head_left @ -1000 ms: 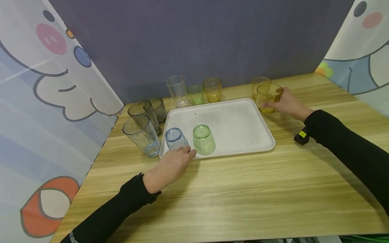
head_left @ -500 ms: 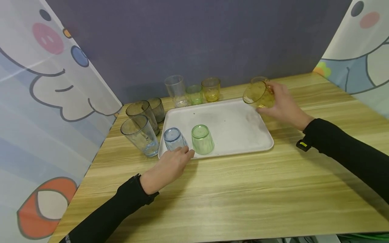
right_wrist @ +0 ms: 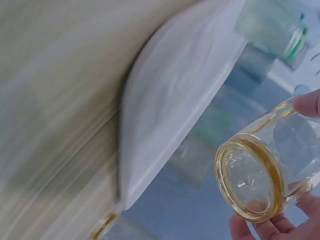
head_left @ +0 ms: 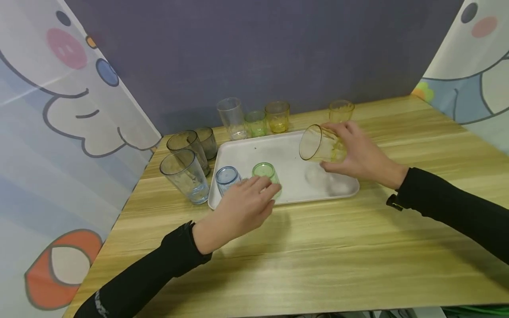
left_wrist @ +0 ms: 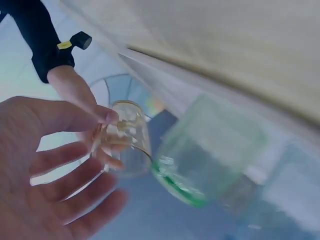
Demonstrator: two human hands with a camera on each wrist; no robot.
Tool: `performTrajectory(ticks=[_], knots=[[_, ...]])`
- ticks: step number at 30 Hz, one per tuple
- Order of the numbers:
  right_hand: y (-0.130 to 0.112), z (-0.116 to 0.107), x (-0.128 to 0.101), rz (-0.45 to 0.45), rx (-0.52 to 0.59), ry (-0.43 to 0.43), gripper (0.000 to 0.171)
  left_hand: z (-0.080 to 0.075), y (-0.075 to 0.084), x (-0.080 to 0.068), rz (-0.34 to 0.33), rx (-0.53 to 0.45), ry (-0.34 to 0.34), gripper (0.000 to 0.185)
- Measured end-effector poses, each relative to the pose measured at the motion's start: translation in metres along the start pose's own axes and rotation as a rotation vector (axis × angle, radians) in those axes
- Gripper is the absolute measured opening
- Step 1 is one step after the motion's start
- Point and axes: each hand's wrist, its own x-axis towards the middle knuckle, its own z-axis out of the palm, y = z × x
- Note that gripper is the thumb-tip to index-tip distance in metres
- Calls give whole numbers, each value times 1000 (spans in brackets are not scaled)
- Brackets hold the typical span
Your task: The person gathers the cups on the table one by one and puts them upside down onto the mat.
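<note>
The right hand [head_left: 358, 157] grasps the amber glass [head_left: 320, 143] above the tray's [head_left: 294, 185] right half, clear of its surface. The glass lies on its side, long axis level along the tray, mouth pointing left toward the inverted green cup [head_left: 265, 173] near the tray's front edge. The left hand [head_left: 244, 205], fingers relaxed and holding nothing, hovers at that cup, well apart from the glass.
</note>
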Motion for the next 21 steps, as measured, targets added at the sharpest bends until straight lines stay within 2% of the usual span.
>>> performTrajectory(ticks=[4,6,9,14,19,21], knots=[[-13,6,-10,-81,3,-3,87,1,9,31,116,170,80,46],[-21,10,-14,-128,3,-8,87,5,12,43,160,258,74,52],[-30,14,-17,-202,15,-11,88,12,16,57,208,356,75,51],[-40,17,-16,-277,25,-13,82,20,18,68,211,447,69,46],[-42,15,-13,-211,115,-76,77,23,19,73,175,529,35,55],[-42,14,-12,-188,154,-95,76,24,21,76,156,539,38,54]])
